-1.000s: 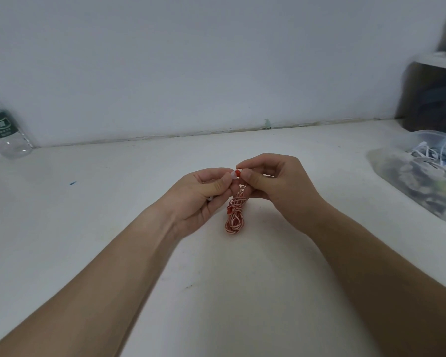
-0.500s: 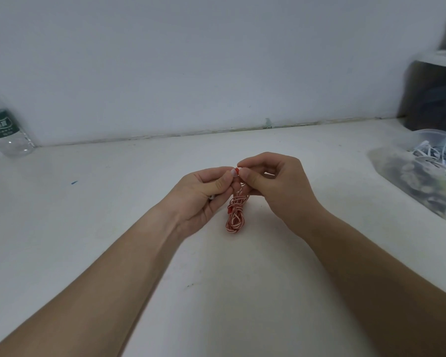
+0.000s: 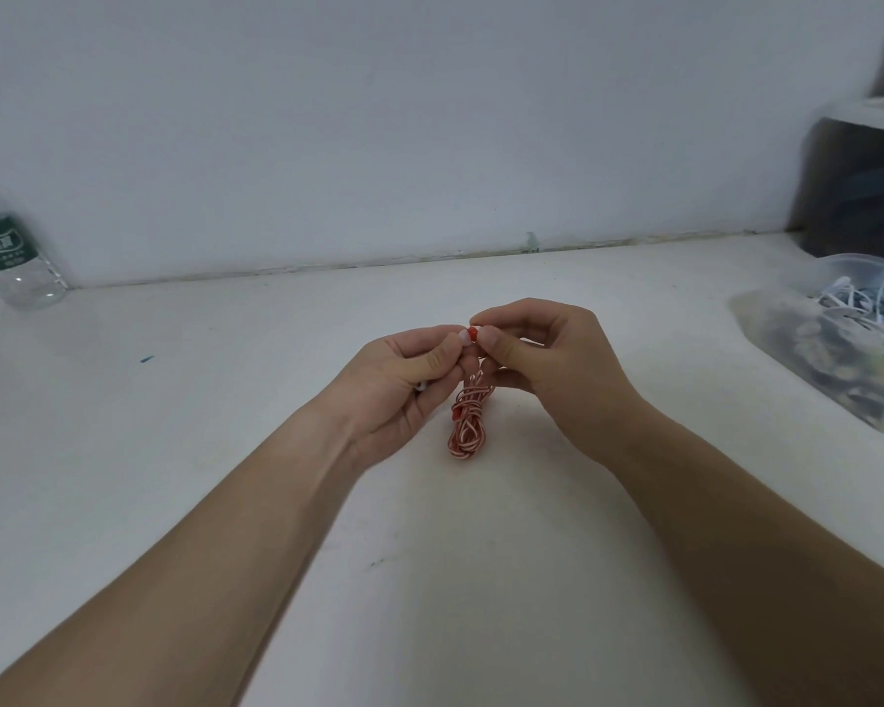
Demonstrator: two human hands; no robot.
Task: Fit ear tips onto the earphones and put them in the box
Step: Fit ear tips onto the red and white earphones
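A red earbud (image 3: 473, 333) is pinched in the fingertips of my right hand (image 3: 547, 359) above the middle of the white table. My left hand (image 3: 404, 385) presses a small white ear tip (image 3: 463, 337) against that earbud. A second white piece (image 3: 420, 386) shows under my left palm. The coiled red-and-white earphone cable (image 3: 468, 426) hangs down from both hands and its lower loop touches the table (image 3: 225, 451). A clear plastic box (image 3: 833, 359) with white earphones (image 3: 848, 311) in it lies at the right edge.
A clear water bottle (image 3: 14, 257) with a green label stands at the far left by the wall. A dark shelf unit (image 3: 858, 191) rises at the back right. A loose bag of small parts (image 3: 812, 364) lies near the box.
Both hands have stayed together over the table centre, shifting only slightly while the fingertips work the tip against the earbud.
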